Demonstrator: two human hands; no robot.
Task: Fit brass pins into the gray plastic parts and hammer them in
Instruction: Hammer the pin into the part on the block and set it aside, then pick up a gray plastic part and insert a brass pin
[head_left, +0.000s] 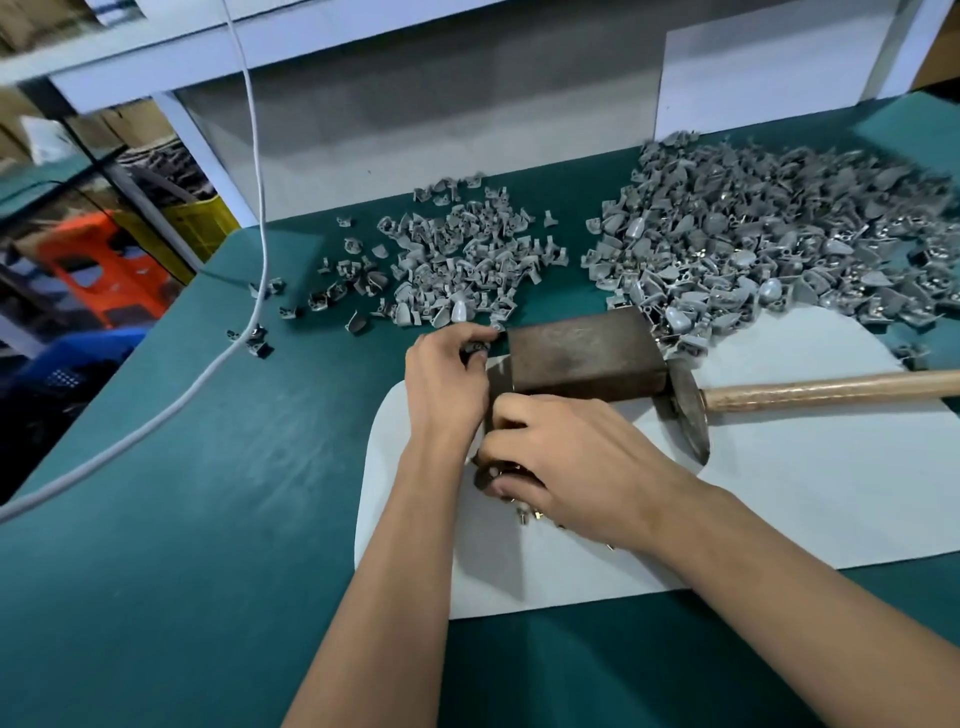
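At a green-topped workbench (171, 519), a worker's left hand (444, 382) curls around a gray plastic part (477, 349) at the near-left corner of a rusty steel block (582, 358), while the right hand (566, 470) bends its fingers over a scatter of brass pins (522, 512) on the white sheet (779, 519), apparently pinching one, though the grip itself is hidden. Both forearms reach in from below, wrists close together. The hammer (779, 392) lies idle beside the block. The pin should sit square in its hole before any blow; a tilted start risks bending it. Heaps of gray parts (753, 234) wait behind.
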